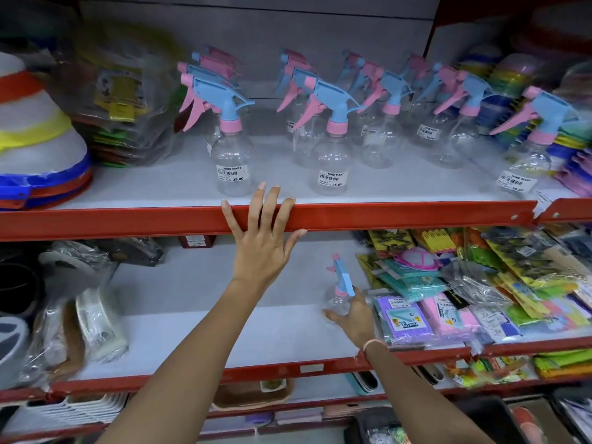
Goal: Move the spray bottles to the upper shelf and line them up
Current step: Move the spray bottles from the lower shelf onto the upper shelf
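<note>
Several clear spray bottles with blue and pink trigger heads stand in rows on the upper shelf; the front ones are at the left, the middle and the far right. My left hand rests flat, fingers spread, on the red front rail of that shelf, holding nothing. On the lower shelf one more spray bottle stands upright. My right hand wraps around its clear body from the right.
Stacked plastic basins and bagged goods fill the upper shelf's left end, coloured packs its right end. Packaged cloths and clips crowd the lower shelf's right half; wrapped items lie at its left.
</note>
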Demonstrator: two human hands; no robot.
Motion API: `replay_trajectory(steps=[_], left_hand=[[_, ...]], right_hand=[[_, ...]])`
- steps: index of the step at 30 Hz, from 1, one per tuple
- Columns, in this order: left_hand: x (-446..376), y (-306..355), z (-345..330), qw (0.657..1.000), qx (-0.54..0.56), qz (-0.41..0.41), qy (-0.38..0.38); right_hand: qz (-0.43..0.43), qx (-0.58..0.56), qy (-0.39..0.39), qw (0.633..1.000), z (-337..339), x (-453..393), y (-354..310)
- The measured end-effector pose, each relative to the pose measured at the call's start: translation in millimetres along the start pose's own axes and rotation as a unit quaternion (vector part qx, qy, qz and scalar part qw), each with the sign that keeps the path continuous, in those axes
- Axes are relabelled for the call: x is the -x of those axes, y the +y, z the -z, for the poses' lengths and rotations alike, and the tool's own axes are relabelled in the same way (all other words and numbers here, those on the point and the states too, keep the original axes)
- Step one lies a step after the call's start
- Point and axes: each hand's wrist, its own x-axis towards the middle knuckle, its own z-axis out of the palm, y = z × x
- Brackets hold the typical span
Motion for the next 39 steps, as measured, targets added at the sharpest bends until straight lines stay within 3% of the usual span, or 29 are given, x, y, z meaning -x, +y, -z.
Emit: replay_trajectory(steps=[8, 15, 27, 39], left_hand=[[0.1, 0.0, 4.2, 0.999, -0.002, 0.006, -0.033], [-2.9, 2.2, 18.3, 0.996, 0.013, 0.025, -0.082], [-1.1, 8.2, 37.4, 0.991, 0.038, 0.043, -0.121], [-1.2, 7.7, 38.6, 0.989, 0.053, 0.055, -0.125]], right_hand=[[0.049, -0.038, 0.06, 0.996, 20.8, 39.6, -13.3], [0.092, -0.063, 0.068, 0.991, 68.5, 78.4, -47.0], [0.283, -0.1, 0.155, 0.941, 189.0, 57.4, -165.6], [0.23, -0.016, 0.138, 0.963, 231.6, -41.7, -195.5]])
